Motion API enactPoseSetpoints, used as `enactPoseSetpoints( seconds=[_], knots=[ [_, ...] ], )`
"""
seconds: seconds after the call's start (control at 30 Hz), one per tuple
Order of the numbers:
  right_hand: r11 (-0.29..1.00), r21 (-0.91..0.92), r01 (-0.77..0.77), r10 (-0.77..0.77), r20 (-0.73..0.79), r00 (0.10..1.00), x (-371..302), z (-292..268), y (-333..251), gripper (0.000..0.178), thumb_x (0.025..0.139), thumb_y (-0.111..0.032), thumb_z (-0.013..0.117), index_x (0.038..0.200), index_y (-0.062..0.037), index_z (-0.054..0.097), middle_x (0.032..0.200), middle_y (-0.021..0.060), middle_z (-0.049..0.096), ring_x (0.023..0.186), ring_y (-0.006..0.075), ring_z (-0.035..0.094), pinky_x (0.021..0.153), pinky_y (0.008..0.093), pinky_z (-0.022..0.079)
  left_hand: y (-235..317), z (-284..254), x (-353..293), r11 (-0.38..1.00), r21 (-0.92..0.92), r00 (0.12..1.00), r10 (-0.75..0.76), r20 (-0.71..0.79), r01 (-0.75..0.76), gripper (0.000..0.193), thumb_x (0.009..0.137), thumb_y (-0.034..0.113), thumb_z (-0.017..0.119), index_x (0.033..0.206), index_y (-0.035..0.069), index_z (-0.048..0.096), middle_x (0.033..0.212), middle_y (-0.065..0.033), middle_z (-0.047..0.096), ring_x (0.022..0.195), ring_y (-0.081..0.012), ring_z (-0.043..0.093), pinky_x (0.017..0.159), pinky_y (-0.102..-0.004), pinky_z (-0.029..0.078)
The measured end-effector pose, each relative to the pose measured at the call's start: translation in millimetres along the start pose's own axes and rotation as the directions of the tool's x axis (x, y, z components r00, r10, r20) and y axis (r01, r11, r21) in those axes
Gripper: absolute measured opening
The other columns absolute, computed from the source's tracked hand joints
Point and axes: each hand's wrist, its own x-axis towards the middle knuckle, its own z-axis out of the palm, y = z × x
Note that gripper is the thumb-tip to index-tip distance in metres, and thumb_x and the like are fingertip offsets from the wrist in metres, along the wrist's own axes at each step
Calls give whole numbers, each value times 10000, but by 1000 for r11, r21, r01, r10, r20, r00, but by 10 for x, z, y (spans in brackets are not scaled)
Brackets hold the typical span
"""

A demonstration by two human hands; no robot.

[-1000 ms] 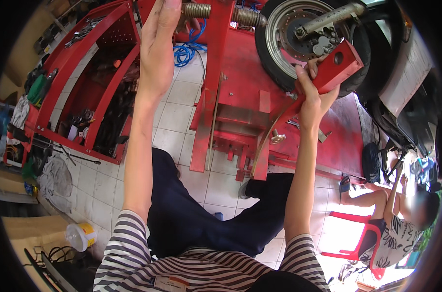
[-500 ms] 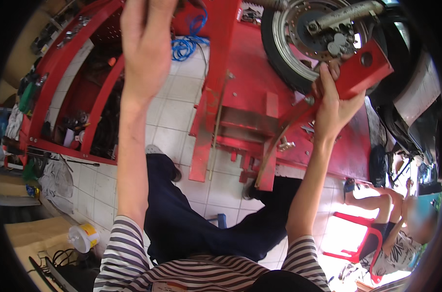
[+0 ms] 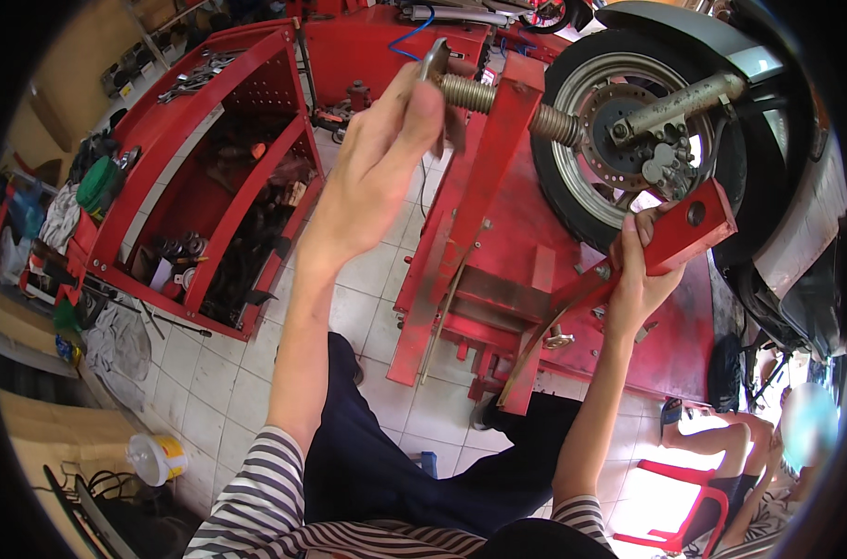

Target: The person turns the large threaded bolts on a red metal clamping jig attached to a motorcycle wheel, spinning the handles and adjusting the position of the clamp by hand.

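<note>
My left hand (image 3: pixel 377 172) is raised, its fingers closed round a metal handwheel (image 3: pixel 435 61) at the end of a thick threaded screw (image 3: pixel 470 93). That screw passes through an upright red steel post (image 3: pixel 512 112) and its far end points at the motorcycle wheel (image 3: pixel 573 79). My right hand (image 3: pixel 642 275) grips a red square-section arm (image 3: pixel 689 228) with a round hole near its end, just below the tyre. The arm slants down to the red frame between my legs. My left fingertips are partly hidden behind the handwheel.
On the left stands a red tool cart (image 3: pixel 298 140) with loose tools on its shelves. A red lift platform (image 3: pixel 670 317) carries the motorcycle. A white bucket (image 3: pixel 153 458) sits at lower left. Another person sits on a red chair (image 3: pixel 670 503) at lower right.
The view has tilted up, bringing the screw, the handwheel and more of the motorcycle into sight. My left hand has shifted right and now shows on the handwheel. My right hand keeps its grip.
</note>
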Motion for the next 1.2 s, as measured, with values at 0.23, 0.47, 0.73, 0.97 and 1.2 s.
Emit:
enactPoseSetpoints(
  seconds=[0.23, 0.47, 0.73, 0.97, 1.2],
  knots=[
    [1000, -1, 8, -8, 0, 1000, 9, 4, 44, 366, 870, 88, 586, 1182, -40, 443, 859, -9, 480, 655, 15, 424, 519, 164, 355, -53, 58, 120, 862, 61, 854, 506, -121, -502, 500, 1024, 426, 419, 1305, 25, 522, 1136, -78, 549, 915, -148, 498, 859, -282, 403],
    [999, 26, 34, -34, 5, 999, -1, 20, 26, 342, 869, 87, 588, 1161, -31, 456, 852, -10, 475, 613, 25, 413, 514, 191, 322, -92, -88, 36, 981, -110, 987, 159, 1, -158, 453, 1038, 350, 411, 1308, 3, 523, 1206, -85, 562, 1044, -164, 534, 947, -295, 384],
    [999, -7, 45, -45, 6, 999, 4, 24, 31, 341, 864, 78, 588, 1164, -21, 460, 867, -12, 493, 615, 25, 425, 516, 186, 321, -193, 16, 38, 916, -40, 913, 393, -108, -399, 530, 1035, 396, 379, 1372, -8, 448, 1142, -95, 593, 1078, -178, 510, 972, -318, 376],
    [998, 14, 53, -53, 6, 999, 1, 12, 75, 355, 860, 66, 610, 1174, -20, 469, 875, -16, 506, 626, 20, 431, 516, 182, 324, -301, 94, 41, 951, -137, 957, 286, 47, -277, 597, 1022, 511, 331, 1243, -14, 511, 1023, -85, 566, 980, -161, 513, 907, -322, 402],
    [999, 2, 49, -49, 0, 999, -12, 20, 55, 347, 860, 74, 606, 1167, -25, 479, 876, -17, 512, 633, 19, 439, 518, 184, 326, -121, 98, 240, 854, -221, 881, 451, -140, -472, 490, 1052, 332, 310, 1311, -61, 447, 1297, -149, 520, 1142, -197, 549, 999, -336, 408]
  ],
)
